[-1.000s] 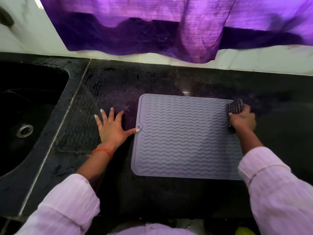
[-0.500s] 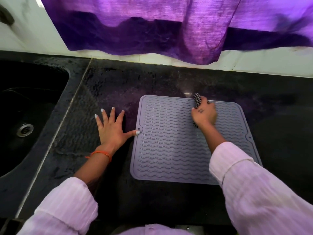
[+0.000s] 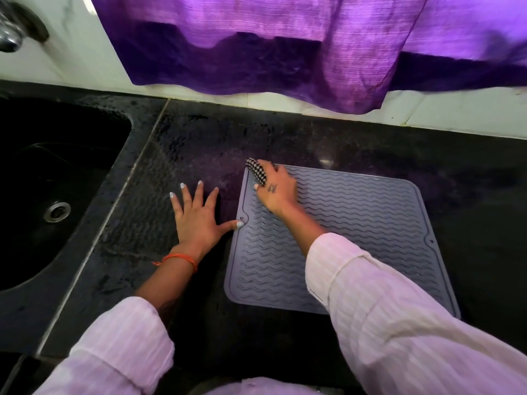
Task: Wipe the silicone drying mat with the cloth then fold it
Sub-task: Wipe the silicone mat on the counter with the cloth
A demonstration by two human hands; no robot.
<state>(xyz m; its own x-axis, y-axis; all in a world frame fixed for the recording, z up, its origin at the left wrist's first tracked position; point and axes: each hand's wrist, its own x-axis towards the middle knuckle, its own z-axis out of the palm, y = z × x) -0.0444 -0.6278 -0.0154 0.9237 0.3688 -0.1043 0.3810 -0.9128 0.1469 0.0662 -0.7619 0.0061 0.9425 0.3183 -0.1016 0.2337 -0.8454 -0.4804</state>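
A grey silicone drying mat [image 3: 356, 232] with wavy ridges lies flat on the black countertop [image 3: 199, 143]. My right hand [image 3: 278, 189] grips a small black-and-white checked cloth [image 3: 256, 169] and presses it on the mat's far left corner. My left hand [image 3: 196, 215] lies flat on the counter just left of the mat, fingers spread, its thumb tip touching the mat's left edge near a small hole. My right sleeve hides the mat's near middle part.
A dark sink [image 3: 54, 189] with a metal drain [image 3: 57, 210] is sunk into the counter at the left. A tap [image 3: 11, 32] shows at the top left. A purple curtain [image 3: 285, 44] hangs over the white wall behind the counter.
My right hand has swept the cloth leftward along the mat's far edge, from the right corner to the left corner. My left hand has stayed in place.
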